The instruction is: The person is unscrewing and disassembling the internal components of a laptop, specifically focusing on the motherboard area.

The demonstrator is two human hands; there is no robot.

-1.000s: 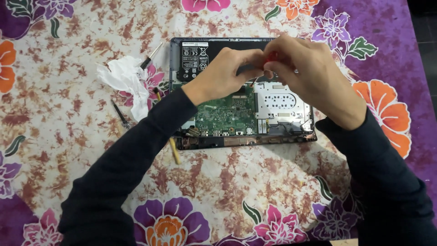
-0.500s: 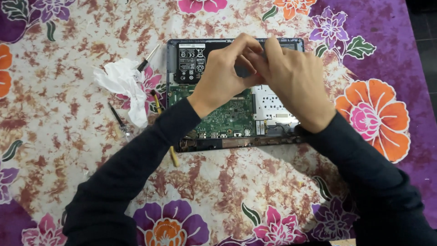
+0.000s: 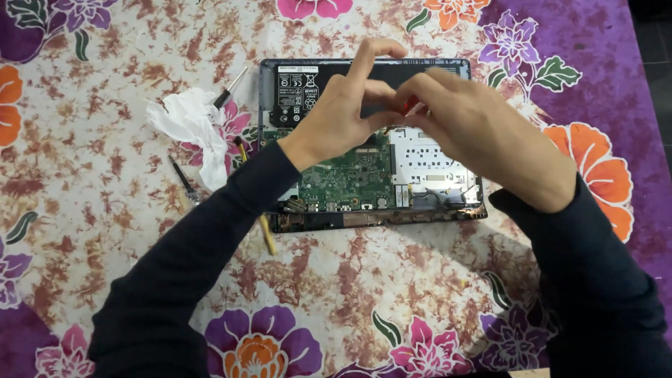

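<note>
Two dark sleeves enter from the near edge and run up over the surface (image 3: 420,294), which is covered by a floral cloth in purple, orange and pink. Beyond the sleeves we see the opened laptop (image 3: 364,140) lying flat with its base cover off. Its near half shows a green circuit board (image 3: 353,178) on the left and a silver metal plate (image 3: 427,164) on the right. Its far half holds a black battery (image 3: 301,87) with a white label.

Our left hand (image 3: 343,115) and right hand (image 3: 483,143) meet above the middle of the laptop, touching at the fingertips. The left fingers are curled, with the index raised and arched. The right fingers are pressed together and pinch a small red item (image 3: 411,105); we cannot tell what it is, as the hands hide most of it.

Left of the laptop, a crumpled white tissue (image 3: 185,122) lies on the cloth. A screwdriver (image 3: 227,87) rests just beyond it, a thin dark tool (image 3: 183,180) lies beside it, and a yellow-handled tool (image 3: 266,234) shows partly under the left sleeve.
</note>
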